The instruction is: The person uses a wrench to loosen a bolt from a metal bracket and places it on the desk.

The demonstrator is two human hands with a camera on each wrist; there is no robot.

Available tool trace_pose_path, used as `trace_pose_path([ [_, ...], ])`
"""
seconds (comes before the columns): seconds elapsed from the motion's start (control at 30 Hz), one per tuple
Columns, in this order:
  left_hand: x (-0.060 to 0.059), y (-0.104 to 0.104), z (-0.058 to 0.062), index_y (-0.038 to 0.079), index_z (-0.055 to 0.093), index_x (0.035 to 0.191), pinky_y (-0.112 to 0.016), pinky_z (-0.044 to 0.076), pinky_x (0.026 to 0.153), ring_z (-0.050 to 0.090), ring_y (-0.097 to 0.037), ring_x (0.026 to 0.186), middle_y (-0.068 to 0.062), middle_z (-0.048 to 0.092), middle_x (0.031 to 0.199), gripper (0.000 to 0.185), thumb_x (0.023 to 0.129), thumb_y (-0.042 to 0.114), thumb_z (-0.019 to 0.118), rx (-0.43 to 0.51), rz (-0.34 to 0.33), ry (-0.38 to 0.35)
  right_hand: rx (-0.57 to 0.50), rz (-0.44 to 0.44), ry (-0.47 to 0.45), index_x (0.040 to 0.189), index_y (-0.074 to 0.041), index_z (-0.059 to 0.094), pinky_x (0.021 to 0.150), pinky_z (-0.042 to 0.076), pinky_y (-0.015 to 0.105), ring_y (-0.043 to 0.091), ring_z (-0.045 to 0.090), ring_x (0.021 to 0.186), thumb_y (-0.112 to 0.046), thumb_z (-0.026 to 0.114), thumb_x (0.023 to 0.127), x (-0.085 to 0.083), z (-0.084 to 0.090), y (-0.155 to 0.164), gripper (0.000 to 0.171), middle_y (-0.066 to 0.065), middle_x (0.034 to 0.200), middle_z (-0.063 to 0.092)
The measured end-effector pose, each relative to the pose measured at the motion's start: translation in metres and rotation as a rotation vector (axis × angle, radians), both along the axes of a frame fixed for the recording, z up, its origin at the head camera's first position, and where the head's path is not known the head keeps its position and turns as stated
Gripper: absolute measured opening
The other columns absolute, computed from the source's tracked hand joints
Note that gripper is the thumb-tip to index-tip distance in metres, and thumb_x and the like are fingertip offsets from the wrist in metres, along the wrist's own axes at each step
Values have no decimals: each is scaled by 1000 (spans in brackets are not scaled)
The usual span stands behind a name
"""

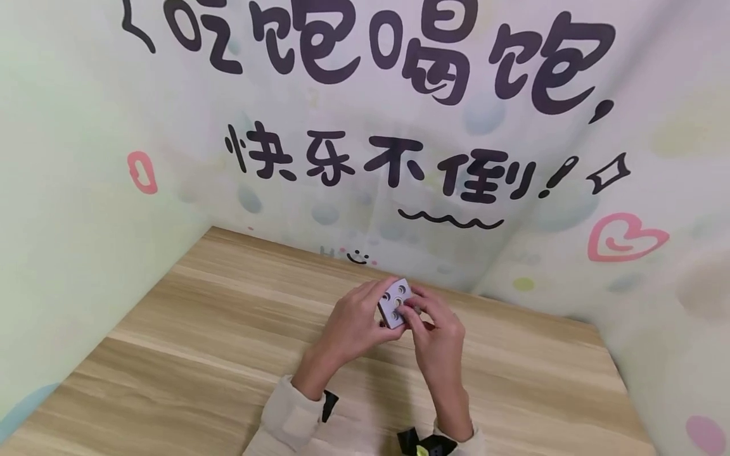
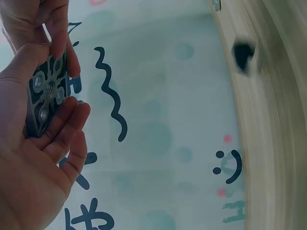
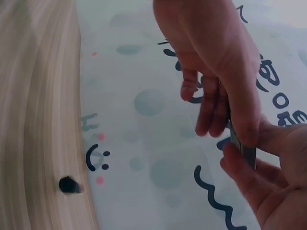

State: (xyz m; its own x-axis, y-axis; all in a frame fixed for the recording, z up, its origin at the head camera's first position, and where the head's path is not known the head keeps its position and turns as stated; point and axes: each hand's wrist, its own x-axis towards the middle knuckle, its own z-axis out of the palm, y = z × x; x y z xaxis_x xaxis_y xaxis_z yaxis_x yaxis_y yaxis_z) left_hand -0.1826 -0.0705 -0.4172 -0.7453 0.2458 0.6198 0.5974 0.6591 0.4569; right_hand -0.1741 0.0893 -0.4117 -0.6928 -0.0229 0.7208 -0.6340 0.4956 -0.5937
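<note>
Both hands are meeting above the far part of the wooden tabletop [image 1: 199, 354], close to the corner where the printed backdrop [image 1: 365, 190] is standing. Between them they are holding a small grey metal plate [image 1: 395, 303] with round holes in its face; it is lifted off the tabletop and tilted, so that the face with holes is looking up toward the head camera.

The left hand [image 1: 356, 323] is gripping the plate from the left side. In the left wrist view the plate [image 2: 45, 93] is lying against the curled fingers [image 2: 67, 120] of this hand, with the thumb [image 2: 21, 62] pressing on its upper edge, and several holes (one in the middle looks threaded) are showing on the dark face.

The right hand [image 1: 436, 335] is coming from the right side, and its fingers are bent over the plate's right edge. In the right wrist view the thumb and the bent fingers [image 3: 211, 110] are pinching the thin edge of the plate [image 3: 247, 153], which is seen only as a narrow grey strip, and the left hand [image 3: 268, 182] is touching it from below.

A small black object [image 3: 69, 184] is lying on the tabletop near the backdrop, well apart from the hands; it is too blurred to tell what it is
</note>
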Motion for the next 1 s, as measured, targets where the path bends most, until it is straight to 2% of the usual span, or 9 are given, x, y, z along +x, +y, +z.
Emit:
trace_pose_path([
  [0.1, -7, -9, -1, 9, 54, 137, -28, 53, 70, 62, -16, 87, -7, 68, 116, 73, 76, 32, 85, 26, 23, -52, 2, -25, -39, 94, 1, 74, 60, 52, 11, 28, 73, 91, -3, 72, 88, -6, 2, 8, 8, 16, 110, 72],
  [0.17, -12, -20, -4, 11, 53, 139, -29, 52, 70, 61, -16, 87, -8, 67, 117, 74, 76, 32, 85, 63, 62, -128, 9, -59, -88, 97, 0, 74, 61, 53, 13, 28, 73, 93, -4, 70, 90, -9, 1, 13, 9, 15, 111, 73],
  [0.27, -18, -40, -12, 14, 51, 142, -32, 52, 72, 61, -18, 91, -9, 65, 122, 76, 77, 32, 84, 112, 149, -273, 59, -103, -208, 104, -2, 73, 64, 57, 26, 29, 72, 97, -8, 67, 93, -13, -4, 20, 13, 14, 115, 71],
  [0.4, -20, -65, -20, 13, 50, 143, -37, 52, 76, 61, -23, 98, -10, 63, 127, 75, 78, 33, 83, 143, 241, -410, 252, -105, -433, 115, -4, 70, 72, 58, 45, 35, 68, 103, -14, 67, 94, -21, -21, 24, 24, 17, 125, 65],
  [0.5, -20, -76, -26, 12, 49, 143, -40, 52, 78, 61, -25, 100, -10, 63, 126, 75, 79, 33, 82, 171, 266, -477, 397, -85, -559, 120, -5, 68, 73, 56, 46, 36, 67, 102, -18, 68, 94, -34, -38, 20, 29, 19, 128, 63],
  [0.57, -20, -80, -31, 10, 49, 143, -42, 52, 81, 61, -25, 101, -10, 63, 126, 76, 78, 33, 82, 174, 267, -517, 435, -82, -613, 120, -6, 69, 68, 55, 43, 34, 68, 97, -20, 67, 94, -43, -48, 16, 30, 19, 124, 65],
  [0.73, -22, -80, -44, 7, 51, 141, -40, 52, 82, 62, -22, 100, -10, 65, 125, 75, 78, 33, 82, 107, 258, -582, 418, -119, -690, 119, -7, 70, 60, 52, 38, 28, 70, 86, -24, 67, 94, -60, -65, 5, 30, 16, 117, 70],
  [1.0, -23, -80, -50, 4, 55, 136, -44, 52, 83, 63, -25, 100, -13, 66, 121, 70, 78, 32, 82, 15, 256, -627, 375, -152, -691, 116, -9, 71, 65, 54, 41, 28, 71, 89, -28, 68, 93, -74, -74, -6, 30, 13, 115, 71],
])
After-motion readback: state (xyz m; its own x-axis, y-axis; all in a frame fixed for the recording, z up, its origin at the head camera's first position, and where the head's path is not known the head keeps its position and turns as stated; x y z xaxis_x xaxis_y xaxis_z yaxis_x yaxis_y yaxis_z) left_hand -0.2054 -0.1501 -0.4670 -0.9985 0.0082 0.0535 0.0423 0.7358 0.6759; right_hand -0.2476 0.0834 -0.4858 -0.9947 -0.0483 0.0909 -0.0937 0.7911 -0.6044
